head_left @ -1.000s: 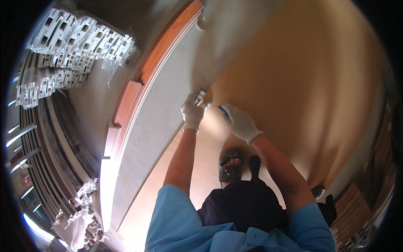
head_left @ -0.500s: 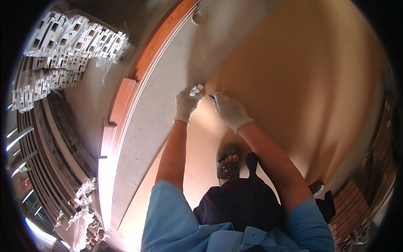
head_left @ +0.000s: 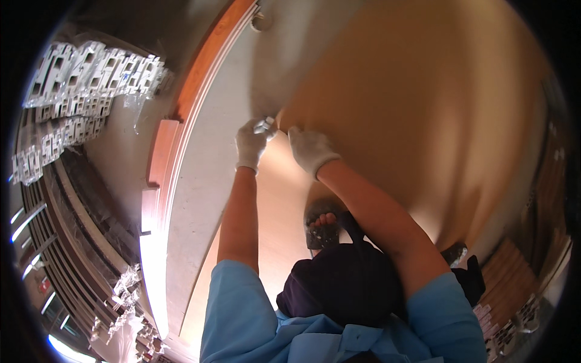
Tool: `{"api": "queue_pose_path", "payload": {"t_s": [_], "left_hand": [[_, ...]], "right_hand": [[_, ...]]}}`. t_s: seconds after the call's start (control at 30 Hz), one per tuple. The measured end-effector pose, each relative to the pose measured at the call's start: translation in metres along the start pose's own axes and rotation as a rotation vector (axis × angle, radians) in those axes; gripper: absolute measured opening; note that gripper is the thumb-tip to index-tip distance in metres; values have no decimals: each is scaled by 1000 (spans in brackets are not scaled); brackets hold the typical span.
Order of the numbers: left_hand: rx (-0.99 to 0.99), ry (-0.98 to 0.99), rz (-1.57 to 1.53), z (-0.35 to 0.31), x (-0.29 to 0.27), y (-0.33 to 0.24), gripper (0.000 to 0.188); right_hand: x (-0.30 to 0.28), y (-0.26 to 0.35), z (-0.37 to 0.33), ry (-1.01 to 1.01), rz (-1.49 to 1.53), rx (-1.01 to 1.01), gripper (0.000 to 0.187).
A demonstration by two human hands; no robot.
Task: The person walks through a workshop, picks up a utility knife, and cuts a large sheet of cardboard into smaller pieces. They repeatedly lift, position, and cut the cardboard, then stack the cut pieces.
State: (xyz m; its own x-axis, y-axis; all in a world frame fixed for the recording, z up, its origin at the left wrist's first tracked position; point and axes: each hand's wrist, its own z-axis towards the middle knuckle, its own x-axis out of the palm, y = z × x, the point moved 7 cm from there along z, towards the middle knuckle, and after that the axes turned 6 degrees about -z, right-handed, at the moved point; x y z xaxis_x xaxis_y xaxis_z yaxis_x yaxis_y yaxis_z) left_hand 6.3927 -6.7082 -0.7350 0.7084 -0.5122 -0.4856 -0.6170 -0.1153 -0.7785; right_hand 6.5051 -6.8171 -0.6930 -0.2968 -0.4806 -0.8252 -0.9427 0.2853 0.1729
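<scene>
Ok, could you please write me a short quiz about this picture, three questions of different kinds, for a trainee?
1. True or false: both hands wear white gloves.
2. Multiple choice: the small shiny object is held by A) the left hand, B) the right hand, C) neither hand.
3. Fill in: the person's foot below the hands wears a ____.

Key
1. True. The left hand and the right hand are both in white gloves, close together on the big tan panel.
2. A. The small shiny object sits in the left fingers; what it is cannot be told.
3. Sandal. The sandal is dark, with the toes showing.
</scene>
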Motion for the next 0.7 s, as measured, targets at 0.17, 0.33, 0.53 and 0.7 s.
{"api": "queue_pose_path", "payload": {"t_s": [0.17, 0.33, 0.53, 0.7], "left_hand": [[48, 59, -38, 12, 4, 11, 36], [66, 89, -89, 10, 4, 8, 29], [-30, 153, -108, 8, 6, 10, 47], [-28, 107, -106, 8, 7, 1, 38]], "right_hand": [[30, -36, -49, 96, -68, 20, 13], [51, -77, -102, 4, 211, 26, 12], [82, -132, -181, 138, 222, 113, 12], [121, -187, -260, 342, -23, 128, 15]]}}
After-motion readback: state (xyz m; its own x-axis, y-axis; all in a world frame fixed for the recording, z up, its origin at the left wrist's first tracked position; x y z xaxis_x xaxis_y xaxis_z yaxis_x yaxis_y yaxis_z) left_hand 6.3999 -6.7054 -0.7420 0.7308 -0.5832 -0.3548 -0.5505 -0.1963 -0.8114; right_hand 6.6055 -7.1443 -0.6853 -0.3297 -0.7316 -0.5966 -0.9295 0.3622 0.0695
